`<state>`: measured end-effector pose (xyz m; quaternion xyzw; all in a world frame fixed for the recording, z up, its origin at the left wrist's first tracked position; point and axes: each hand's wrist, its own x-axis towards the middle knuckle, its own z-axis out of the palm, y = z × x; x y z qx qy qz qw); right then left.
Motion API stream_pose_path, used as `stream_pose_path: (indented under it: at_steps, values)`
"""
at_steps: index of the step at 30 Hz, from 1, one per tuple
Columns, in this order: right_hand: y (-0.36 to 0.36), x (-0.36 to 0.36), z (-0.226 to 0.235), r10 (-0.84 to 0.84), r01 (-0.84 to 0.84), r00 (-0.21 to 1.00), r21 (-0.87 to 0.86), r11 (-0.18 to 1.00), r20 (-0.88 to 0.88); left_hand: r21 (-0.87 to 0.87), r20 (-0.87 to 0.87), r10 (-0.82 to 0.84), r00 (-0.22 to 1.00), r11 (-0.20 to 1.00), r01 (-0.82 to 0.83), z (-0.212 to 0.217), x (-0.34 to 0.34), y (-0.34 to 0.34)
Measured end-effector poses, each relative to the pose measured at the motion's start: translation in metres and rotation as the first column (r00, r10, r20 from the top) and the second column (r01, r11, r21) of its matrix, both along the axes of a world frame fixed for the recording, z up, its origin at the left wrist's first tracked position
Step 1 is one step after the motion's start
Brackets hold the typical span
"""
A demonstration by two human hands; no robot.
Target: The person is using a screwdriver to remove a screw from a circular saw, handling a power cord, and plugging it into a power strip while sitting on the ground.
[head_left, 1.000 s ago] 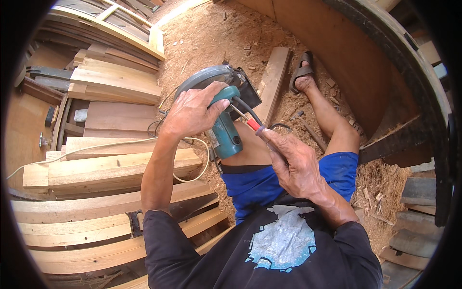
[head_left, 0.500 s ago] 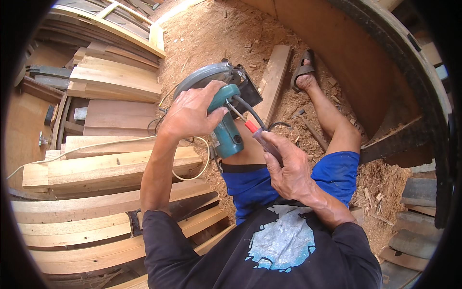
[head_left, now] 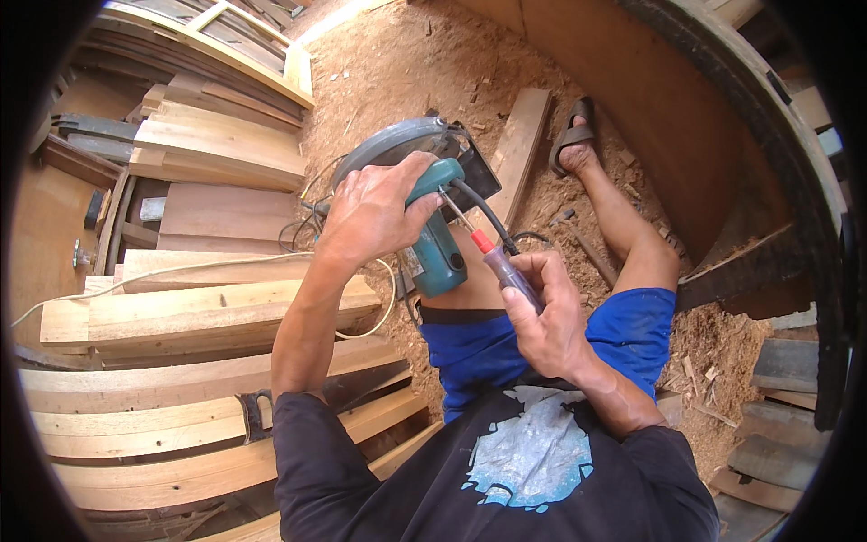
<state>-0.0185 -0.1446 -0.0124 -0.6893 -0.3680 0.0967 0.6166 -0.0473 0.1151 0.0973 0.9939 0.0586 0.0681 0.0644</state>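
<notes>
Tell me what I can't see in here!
All in the head view:
Screwdriver: its tip is too small, lost against the saw.
Left hand: most fingertips are hidden behind the hand itself.
Pale cord: one end is cut off at the dark left rim.

Over there the left hand (head_left: 375, 212) curls palm down, forearm (head_left: 305, 330) stretched forward, the right hand (head_left: 549, 323) clenched closer in.

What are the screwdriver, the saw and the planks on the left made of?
Screwdriver: thin, shiny shaft, seemingly metal; glossy, purplish handle, probably plastic. Saw: smooth teal housing, likely plastic, given its moulded curves; dull grey guard, perhaps metal. Planks: wood, apparently unvarnished, since pale grain shows.
</notes>
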Motion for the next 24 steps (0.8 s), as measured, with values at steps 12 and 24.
stream_pose_path:
  at_steps: [12, 24]
  values:
    - [-0.004, 0.011, 0.009, 0.032, -0.028, 0.998, -0.071, 0.997, 0.054, 0.019, 0.06, -0.008, 0.998, 1.0, 0.007, -0.001, -0.002, -0.006]
    - [-0.002, 0.023, 0.005, 0.563, 0.004, 0.217, 0.577, 0.817, -0.798, 0.03, 0.026, 0.01, 1.0, 1.0, -0.01, 0.001, 0.003, -0.007]
